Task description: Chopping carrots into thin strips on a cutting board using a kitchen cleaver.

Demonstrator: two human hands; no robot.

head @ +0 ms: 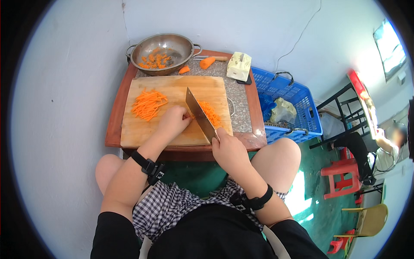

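My right hand (231, 150) grips the handle of a cleaver (201, 115), whose broad blade stands on edge on a wooden cutting board (181, 84). Left of the blade, my left hand (176, 119) has its fingers curled down on carrot strips close to the steel; the strips are mostly hidden by the fingers. Finely diced carrot (209, 112) lies in a heap on the blade's right side. A pile of carrot sticks (148, 104) rests on the board's left part.
Behind the board are a two-handled steel wok (181, 42) holding carrot bits, carrot pieces (207, 62), a wooden-handled knife (221, 58) and a tissue pack (238, 66). A blue plastic crate (305, 100) stands right of the table. Farther right, a person (385, 152) sits at another table.
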